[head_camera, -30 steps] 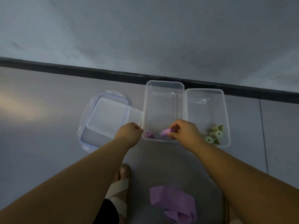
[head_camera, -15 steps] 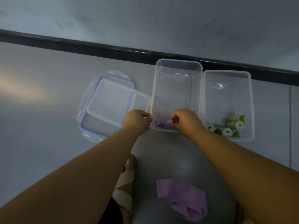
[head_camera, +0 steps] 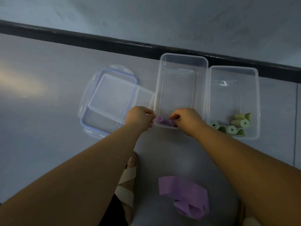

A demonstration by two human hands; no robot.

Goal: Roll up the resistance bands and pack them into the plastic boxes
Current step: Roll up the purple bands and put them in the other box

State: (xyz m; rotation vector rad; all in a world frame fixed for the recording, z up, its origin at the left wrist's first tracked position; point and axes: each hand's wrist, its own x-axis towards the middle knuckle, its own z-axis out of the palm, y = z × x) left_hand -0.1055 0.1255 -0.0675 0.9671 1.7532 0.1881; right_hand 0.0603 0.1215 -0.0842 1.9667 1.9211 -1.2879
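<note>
Grey floor (head_camera: 48, 136), black skirting (head_camera: 97, 40): left fingers (head_camera: 150, 113) grip the box rim (head_camera: 183, 54), right fingers (head_camera: 177, 115) pinch a purple roll (head_camera: 171, 122).

I see a grey floor (head_camera: 42, 144), stacked lids (head_camera: 112, 98), a clear box (head_camera: 178, 88) right of them, a second box (head_camera: 232, 98) beside that, loose purple bands (head_camera: 185, 193) and a sandal (head_camera: 126, 183) nearer me.

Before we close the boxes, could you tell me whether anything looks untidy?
Yes: in the right box, the green rolls have loose tails curling out. On the floor, purple bands lie unrolled in a heap.
</note>
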